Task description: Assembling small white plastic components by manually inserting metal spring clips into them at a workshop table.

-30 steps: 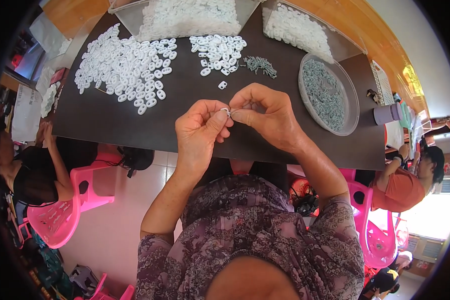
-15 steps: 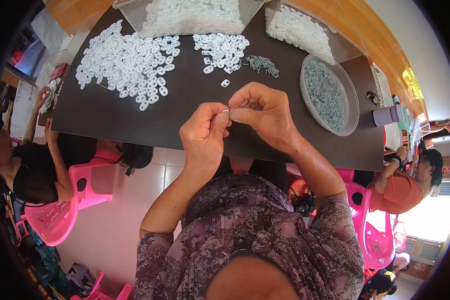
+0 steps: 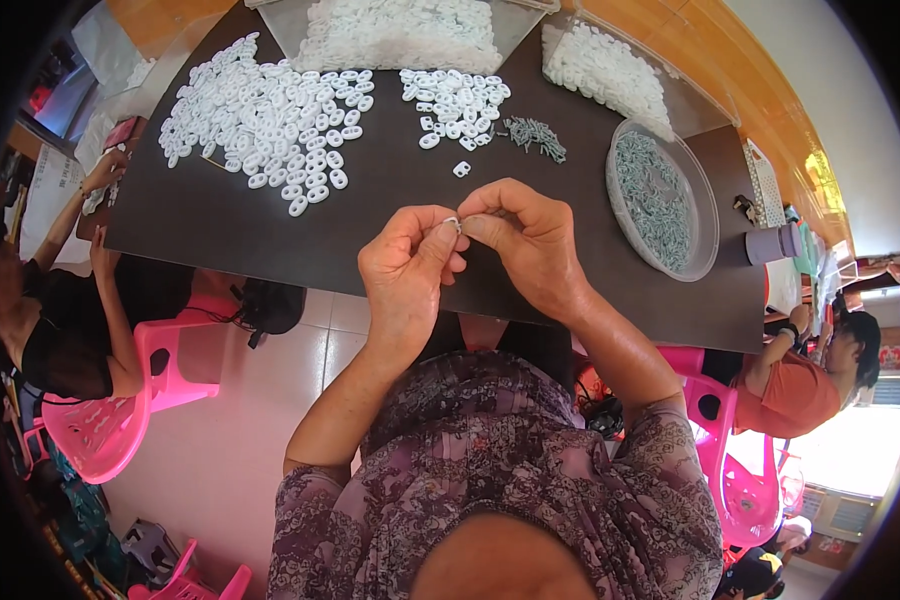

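Over the table's front part, my left hand [image 3: 408, 270] is closed in a pinch on a small white plastic piece [image 3: 452, 222], mostly covered by the fingers. The thumb and forefinger of my right hand [image 3: 530, 245] press together against the same piece from the right. Anything tiny between those right fingertips is hidden. Just beyond the hands lies a single white piece with holes [image 3: 461, 169]. Farther off are a small heap of white pieces [image 3: 458, 100] and a little pile of grey-green screws [image 3: 536, 138].
A broad spread of white two-holed oval pieces [image 3: 270, 120] covers the dark table's [image 3: 210, 225] left. Clear bins [image 3: 400, 35] of white pieces stand behind. At right are a round tub [image 3: 708, 215] of screws and a lilac cup [image 3: 773, 242]. Other people sit on both sides.
The view has shifted slightly, so the table's things appear a little farther right. My hands stay together on the white piece, with more of it showing between the fingertips.
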Demonstrator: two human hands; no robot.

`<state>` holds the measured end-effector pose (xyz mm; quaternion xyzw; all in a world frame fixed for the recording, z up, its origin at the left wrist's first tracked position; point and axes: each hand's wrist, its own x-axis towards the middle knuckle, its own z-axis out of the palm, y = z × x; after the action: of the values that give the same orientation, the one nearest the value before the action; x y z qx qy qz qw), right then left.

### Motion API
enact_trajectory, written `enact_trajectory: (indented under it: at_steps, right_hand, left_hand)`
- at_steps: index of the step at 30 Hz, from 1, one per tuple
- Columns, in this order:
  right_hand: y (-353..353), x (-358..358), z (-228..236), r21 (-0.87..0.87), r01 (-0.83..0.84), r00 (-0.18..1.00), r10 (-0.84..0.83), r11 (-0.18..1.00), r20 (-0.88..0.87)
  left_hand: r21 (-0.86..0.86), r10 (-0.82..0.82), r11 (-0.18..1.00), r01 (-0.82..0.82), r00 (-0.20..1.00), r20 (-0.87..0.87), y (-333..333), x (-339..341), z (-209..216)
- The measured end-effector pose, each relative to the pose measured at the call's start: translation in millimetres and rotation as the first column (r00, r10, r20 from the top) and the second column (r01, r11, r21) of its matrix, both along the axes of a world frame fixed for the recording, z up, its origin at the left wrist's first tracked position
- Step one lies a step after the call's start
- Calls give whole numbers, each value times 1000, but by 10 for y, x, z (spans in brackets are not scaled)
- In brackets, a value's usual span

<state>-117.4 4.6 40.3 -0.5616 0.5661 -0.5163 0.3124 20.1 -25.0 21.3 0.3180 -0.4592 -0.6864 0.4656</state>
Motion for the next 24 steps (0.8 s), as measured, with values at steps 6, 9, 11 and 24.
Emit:
enact_trajectory:
  at_steps: [6, 9, 11, 24]
  right_hand:
    - [-13, 90, -24, -170, 28, 933, -87, 985, -348]
    - [1, 103, -58, -168, 36, 927, -96, 985, -364]
    - [-12, 108, -76, -177, 31, 917, -99, 984, -385]
    - [-390, -99, 31, -160, -5, 943, -49, 987, -330]
  left_hand:
    - [16, 21, 1000, -21, 999, -35, 12, -13, -38]
    - [18, 31, 999, -30, 999, -35, 38, -32, -63]
    - [60, 41, 998, -37, 997, -67, 39, -47, -93]
    - [83, 150, 987, -138, 977, -155, -139, 18, -109]
